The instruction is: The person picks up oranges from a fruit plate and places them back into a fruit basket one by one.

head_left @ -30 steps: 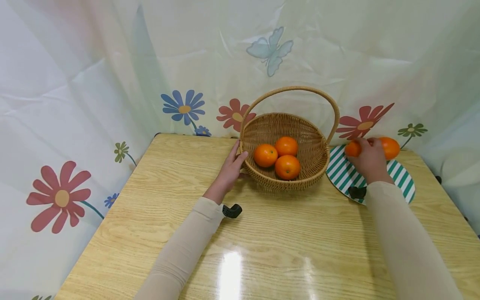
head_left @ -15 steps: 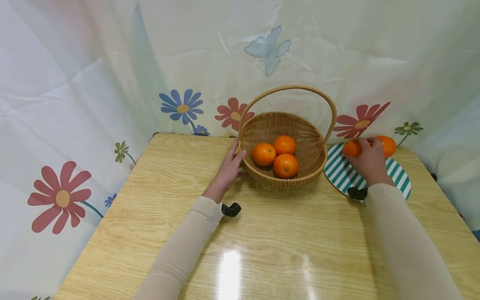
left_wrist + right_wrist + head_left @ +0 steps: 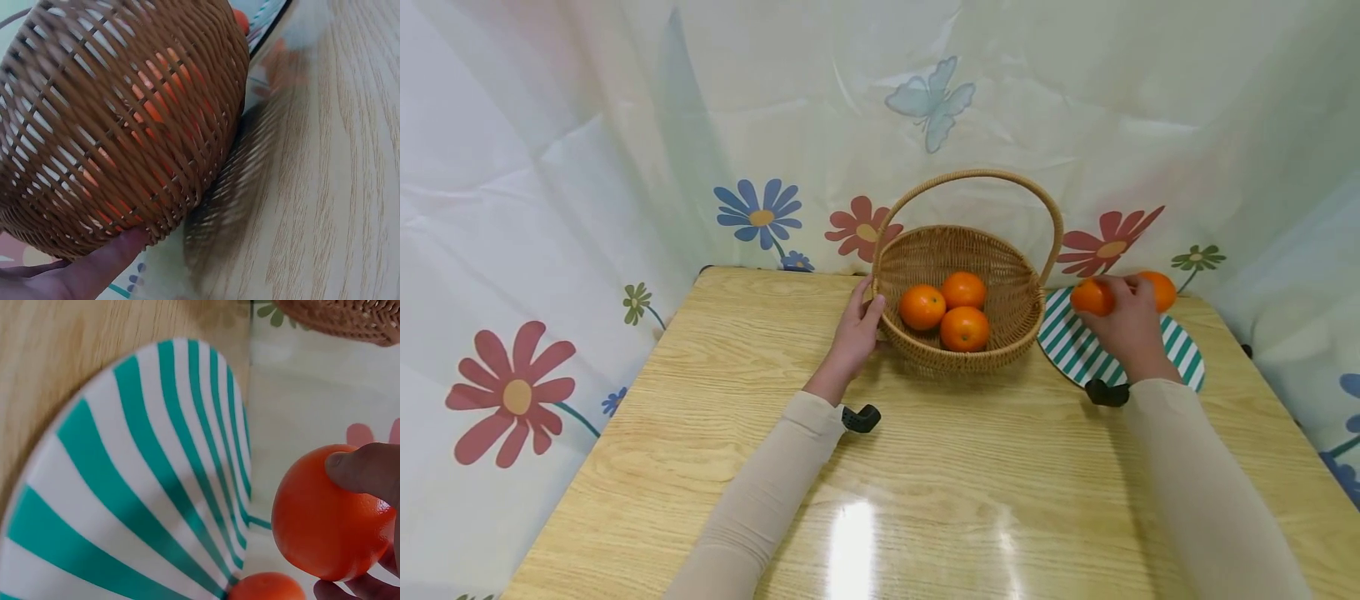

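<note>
A wicker basket point(image 3: 958, 358) with a tall arched handle stands at the back of the table, tipped toward me. Inside it lie three oranges point(image 3: 965, 328). My left hand point(image 3: 853, 337) grips the basket's left side, thumb at the rim; in the left wrist view a finger point(image 3: 103, 265) presses the weave. At the right, my right hand point(image 3: 1127, 329) holds another orange point(image 3: 325, 519) between thumb and fingers, above a round green-and-white striped plate point(image 3: 1067, 337). A further orange point(image 3: 1159, 291) sits at the plate's back edge, partly hidden by the hand.
The wooden table point(image 3: 940, 483) runs up to a flower-printed curtain point(image 3: 820, 100) close behind the basket and plate. Basket and plate stand side by side with little space between. A black wrist camera point(image 3: 861, 418) sticks out at the left cuff.
My right hand has raised its orange slightly off the plate. The left hand stays at the basket's side. The whole head view has shifted slightly.
</note>
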Tool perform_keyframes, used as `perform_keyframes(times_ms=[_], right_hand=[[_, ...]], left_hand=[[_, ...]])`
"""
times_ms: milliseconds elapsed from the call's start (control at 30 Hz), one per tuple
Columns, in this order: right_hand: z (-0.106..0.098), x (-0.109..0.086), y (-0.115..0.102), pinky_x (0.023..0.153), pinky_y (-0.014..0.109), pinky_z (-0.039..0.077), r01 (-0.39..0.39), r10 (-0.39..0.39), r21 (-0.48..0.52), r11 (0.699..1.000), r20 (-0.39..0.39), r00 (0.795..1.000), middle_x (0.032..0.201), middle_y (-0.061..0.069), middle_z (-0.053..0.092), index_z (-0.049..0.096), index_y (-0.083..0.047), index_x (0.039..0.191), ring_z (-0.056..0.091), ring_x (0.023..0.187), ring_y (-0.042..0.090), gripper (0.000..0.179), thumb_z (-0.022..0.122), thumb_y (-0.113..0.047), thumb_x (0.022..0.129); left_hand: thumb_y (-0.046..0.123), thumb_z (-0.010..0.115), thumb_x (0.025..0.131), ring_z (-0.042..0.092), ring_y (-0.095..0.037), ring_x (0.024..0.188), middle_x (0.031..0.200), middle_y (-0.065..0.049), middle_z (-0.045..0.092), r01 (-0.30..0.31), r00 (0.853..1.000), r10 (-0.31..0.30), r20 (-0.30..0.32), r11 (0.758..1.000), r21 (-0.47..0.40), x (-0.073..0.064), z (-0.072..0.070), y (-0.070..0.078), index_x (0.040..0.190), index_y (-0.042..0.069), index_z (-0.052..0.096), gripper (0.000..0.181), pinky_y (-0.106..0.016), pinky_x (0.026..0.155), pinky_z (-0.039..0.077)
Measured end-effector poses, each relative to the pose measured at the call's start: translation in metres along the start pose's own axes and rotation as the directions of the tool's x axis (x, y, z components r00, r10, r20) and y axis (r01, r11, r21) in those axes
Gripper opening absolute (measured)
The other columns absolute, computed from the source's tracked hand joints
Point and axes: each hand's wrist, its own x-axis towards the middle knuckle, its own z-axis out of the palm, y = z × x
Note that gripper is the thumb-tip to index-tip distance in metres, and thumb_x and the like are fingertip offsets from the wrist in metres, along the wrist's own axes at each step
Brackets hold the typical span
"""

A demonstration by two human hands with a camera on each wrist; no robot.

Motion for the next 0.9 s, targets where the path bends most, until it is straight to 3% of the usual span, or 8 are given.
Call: perform_keyframes(times_ms=[233, 567, 900], right_hand=[[-0.005, -0.010, -0.011, 0.095, 0.072, 0.038, 0.048, -0.048, 0.000, 0.999, -0.044, 0.998, 0.149, 0.029, 0.019, 0.040, -0.011, 0.146, 0.033, 0.118, 0.054, 0.059, 0.065, -0.024, 0.093], [-0.017, -0.025, -0.031, 0.096, 0.071, 0.038, 0.118, -0.117, -0.002, 0.993, -0.103, 0.988, 0.146, 0.027, 0.024, 0.043, -0.012, 0.143, 0.033, 0.122, 0.052, 0.058, 0.067, -0.020, 0.091], [-0.026, -0.038, -0.055, 0.095, 0.069, 0.040, 0.251, -0.245, 0.001, 0.968, -0.210, 0.947, 0.140, 0.028, 0.031, 0.051, -0.009, 0.134, 0.037, 0.122, 0.049, 0.057, 0.076, -0.011, 0.083]], left_hand=[[0.045, 0.043, 0.101, 0.038, -0.030, 0.139, 0.154, -0.009, 0.033, -0.029, 0.999, 0.030, -0.011, 0.999, 0.045, -0.002, 0.002, 0.002, 0.150, 0.039, 0.029, 0.051, -0.057, 0.089, 0.053], [0.032, 0.060, 0.097, 0.045, -0.038, 0.134, 0.159, -0.013, 0.020, 0.011, 1.000, -0.012, 0.016, 0.998, 0.059, -0.004, 0.004, 0.006, 0.150, 0.047, 0.022, 0.068, -0.051, 0.087, 0.055], [0.026, 0.060, 0.097, 0.043, -0.037, 0.135, 0.160, -0.011, 0.018, 0.015, 0.999, -0.016, 0.028, 0.998, 0.058, -0.003, 0.004, 0.007, 0.152, 0.045, 0.020, 0.071, -0.048, 0.085, 0.056]])
